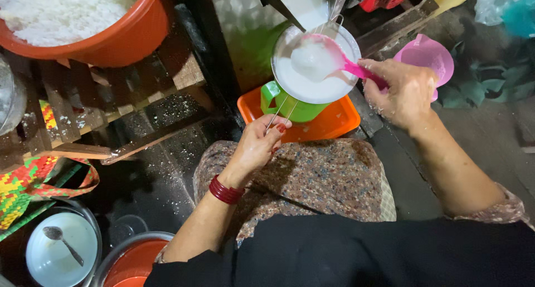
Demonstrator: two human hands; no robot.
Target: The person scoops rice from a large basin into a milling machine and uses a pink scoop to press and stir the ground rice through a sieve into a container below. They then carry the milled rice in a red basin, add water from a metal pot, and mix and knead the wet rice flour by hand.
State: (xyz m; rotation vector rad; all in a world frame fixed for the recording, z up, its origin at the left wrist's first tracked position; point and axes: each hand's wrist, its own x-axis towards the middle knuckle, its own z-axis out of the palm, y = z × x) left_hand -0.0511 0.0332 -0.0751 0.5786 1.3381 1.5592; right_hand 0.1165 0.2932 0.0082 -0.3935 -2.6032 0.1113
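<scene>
My left hand (261, 142) grips the wire handle of a round metal strainer (312, 83) filled with white pulp and holds it over a green jug (290, 106). The jug stands in an orange tray (334, 122). My right hand (404, 92) holds the pink handle of a scoop (320, 56) whose bowl is heaped with white pulp and rests inside the strainer. Red bangles circle my left wrist (225, 190).
A large orange tub of white shreds (120, 39) sits on a wooden rack (128, 111) at upper left. A pink jug (426, 58) stands right of my right hand. A white bowl with a spoon (58, 248), an orange basin (134, 262) and a woven bag (28, 186) lie at lower left.
</scene>
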